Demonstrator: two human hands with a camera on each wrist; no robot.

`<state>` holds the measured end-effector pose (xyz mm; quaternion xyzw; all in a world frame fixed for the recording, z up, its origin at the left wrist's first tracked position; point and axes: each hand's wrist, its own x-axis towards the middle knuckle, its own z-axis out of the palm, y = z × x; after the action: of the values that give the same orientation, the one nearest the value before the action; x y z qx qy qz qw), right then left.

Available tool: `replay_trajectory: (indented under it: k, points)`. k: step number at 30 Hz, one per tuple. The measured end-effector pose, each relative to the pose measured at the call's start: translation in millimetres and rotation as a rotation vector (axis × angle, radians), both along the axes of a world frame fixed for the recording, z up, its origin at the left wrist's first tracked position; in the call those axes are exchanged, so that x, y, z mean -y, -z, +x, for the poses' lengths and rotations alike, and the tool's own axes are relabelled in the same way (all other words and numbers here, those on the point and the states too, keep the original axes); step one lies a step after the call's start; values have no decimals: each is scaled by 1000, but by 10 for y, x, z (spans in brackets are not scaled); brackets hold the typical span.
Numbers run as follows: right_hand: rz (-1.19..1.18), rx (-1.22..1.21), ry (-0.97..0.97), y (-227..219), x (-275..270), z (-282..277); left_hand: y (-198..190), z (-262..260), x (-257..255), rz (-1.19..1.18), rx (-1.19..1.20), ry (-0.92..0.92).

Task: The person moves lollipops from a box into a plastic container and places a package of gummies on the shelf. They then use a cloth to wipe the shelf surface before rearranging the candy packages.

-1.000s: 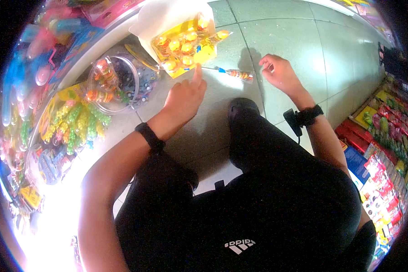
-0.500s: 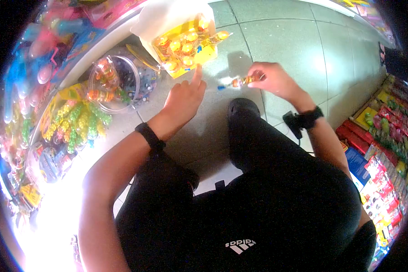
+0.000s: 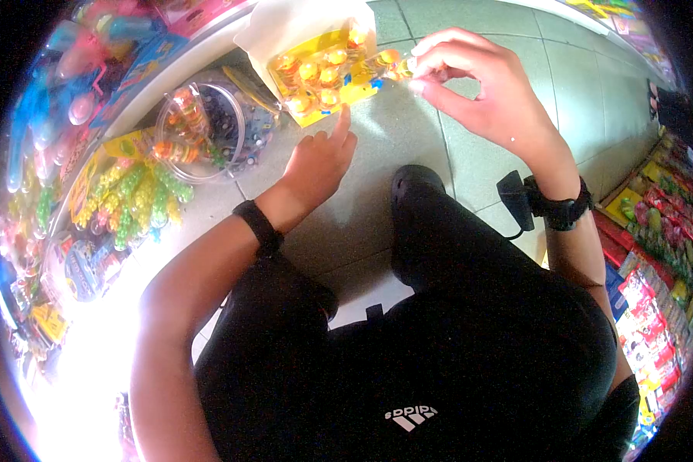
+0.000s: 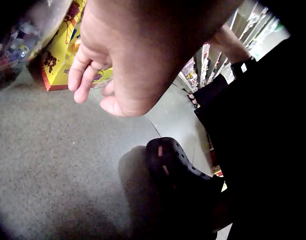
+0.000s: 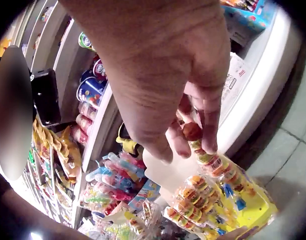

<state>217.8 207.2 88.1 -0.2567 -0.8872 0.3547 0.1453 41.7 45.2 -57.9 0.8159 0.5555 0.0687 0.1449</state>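
Note:
A yellow display box (image 3: 323,73) of wrapped orange candy sticks stands open on the tiled floor, its white lid up. My right hand (image 3: 414,69) pinches one candy stick (image 3: 396,68) between thumb and fingers at the box's right edge. In the right wrist view the candy stick (image 5: 213,161) hangs from my right hand (image 5: 193,145) over the yellow box (image 5: 248,210). My left hand (image 3: 327,146) rests by the box's near edge, its index finger straight and touching the box, the other fingers loosely curled. In the left wrist view my left hand (image 4: 113,65) holds nothing beside the yellow box (image 4: 58,60).
A clear round jar (image 3: 200,131) of sweets and hanging green candy packs (image 3: 135,200) crowd the left. Shelves of packets (image 3: 654,231) line the right. My black shoe (image 3: 416,185) is planted on the floor just below the hands.
My right hand picked the candy stick up off the floor and carried it up and left to the yellow box. My left hand stayed at the box's edge.

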Motion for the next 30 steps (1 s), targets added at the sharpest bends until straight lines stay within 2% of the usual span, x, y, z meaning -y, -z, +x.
replay_trajectory:
  k: [5,8,10,14,22,30]
  points:
    - [160,154,-92,14,-37,-38,15,-5,3,16,15,-1]
    - [133,142,24,15,19,-106,-1,1,-3,11,11,1]
    - [389,28,-51,19,-2,-130,-1,3,-2,12,5,-1]
    - [384,71,-37,52,-36,-143,6,-1,0,22,9,5]
    - [309,5,-106,54,-9,-251,14,-12,8,45,34,11]
    - [341,25,-168,110,22,-309,17,-1,4,12,9,4]
